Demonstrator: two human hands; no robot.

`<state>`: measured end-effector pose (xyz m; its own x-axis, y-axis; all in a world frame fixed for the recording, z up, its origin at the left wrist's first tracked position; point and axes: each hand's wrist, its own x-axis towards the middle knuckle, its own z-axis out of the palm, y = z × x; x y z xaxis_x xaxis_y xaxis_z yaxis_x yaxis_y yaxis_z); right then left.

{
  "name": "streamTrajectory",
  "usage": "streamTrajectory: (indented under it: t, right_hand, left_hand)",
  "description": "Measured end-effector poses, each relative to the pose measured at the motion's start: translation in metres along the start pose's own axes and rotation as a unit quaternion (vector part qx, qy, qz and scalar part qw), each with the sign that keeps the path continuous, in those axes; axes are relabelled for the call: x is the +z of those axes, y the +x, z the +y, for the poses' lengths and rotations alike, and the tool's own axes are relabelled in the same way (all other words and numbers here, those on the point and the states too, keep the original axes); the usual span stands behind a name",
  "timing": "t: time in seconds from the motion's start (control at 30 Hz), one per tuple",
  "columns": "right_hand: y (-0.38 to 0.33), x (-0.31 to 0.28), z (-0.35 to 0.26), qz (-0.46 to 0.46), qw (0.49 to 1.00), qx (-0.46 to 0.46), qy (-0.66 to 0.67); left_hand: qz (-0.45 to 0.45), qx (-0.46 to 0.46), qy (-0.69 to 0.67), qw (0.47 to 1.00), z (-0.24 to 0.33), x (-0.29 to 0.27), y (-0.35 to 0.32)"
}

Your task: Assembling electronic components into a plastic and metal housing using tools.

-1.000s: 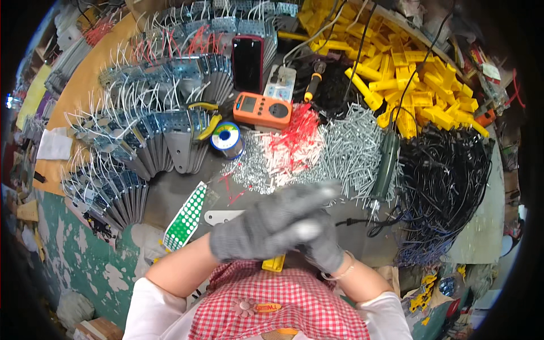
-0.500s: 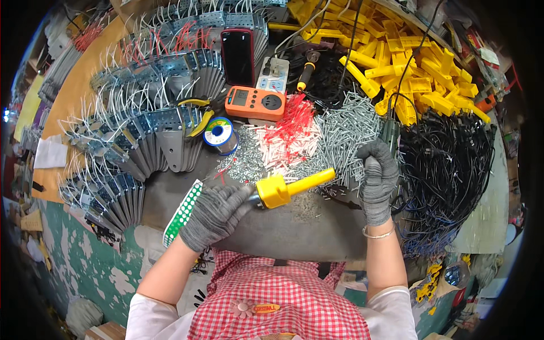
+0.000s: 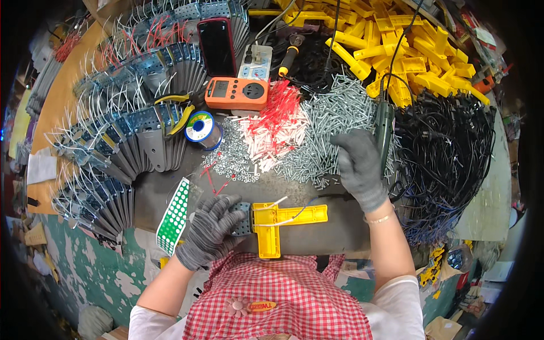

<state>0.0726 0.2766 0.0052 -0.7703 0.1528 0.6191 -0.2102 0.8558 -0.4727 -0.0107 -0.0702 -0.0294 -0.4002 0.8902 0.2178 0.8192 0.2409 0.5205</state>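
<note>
- Left hand (image 3: 212,232), lower left of centre: closed on a metal plate (image 3: 242,220) touching the yellow casing (image 3: 268,241) — lower centre.
- Right hand (image 3: 361,169), right of centre: half-curled over screws (image 3: 334,116) — cannot tell if it holds any.

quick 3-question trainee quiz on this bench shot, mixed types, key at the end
1. Which hand is at the metal plate beside the yellow part? A) left B) right C) both
2. True or false: the right hand is nearest the spool.
3. Fill in: in this view the green tool is between the screws and the black ____.

Key
1. A, the left hand.
2. False; it is by the screws.
3. Cables.
</note>
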Motion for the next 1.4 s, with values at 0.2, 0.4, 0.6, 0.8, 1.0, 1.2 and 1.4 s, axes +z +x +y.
streamTrajectory:
  t: [0.2,0.4,0.6,0.8,1.0,1.2,1.4]
  right_hand:
    - [-0.022,-0.018,-0.036,-0.157,0.983,-0.033,-0.095]
    - [-0.058,0.006,-0.038,-0.202,0.977,0.049,-0.051]
    - [-0.08,0.017,-0.045,-0.118,0.986,0.046,-0.112]
    - [-0.124,-0.024,-0.055,-0.119,0.988,0.067,-0.069]
    - [-0.143,-0.022,-0.02,-0.107,0.937,0.123,-0.308]
    - [-0.121,-0.032,-0.069,-0.094,0.98,0.051,-0.165]
    - [-0.122,0.006,-0.062,-0.16,0.984,0.068,-0.031]
  left_hand:
    - [0.068,0.009,0.033,0.997,-0.016,-0.008,-0.021]
    - [0.138,-0.057,0.156,0.976,-0.009,-0.016,0.034]
    - [0.124,-0.072,0.067,0.987,-0.006,-0.013,0.018]
    - [0.077,-0.035,0.054,0.995,0.008,0.003,-0.032]
    - [0.163,-0.045,-0.041,0.985,0.024,0.01,-0.011]
    - [0.112,0.049,0.01,0.992,0.028,0.007,0.013]
    - [0.017,0.006,0.009,1.0,-0.005,-0.016,-0.011]
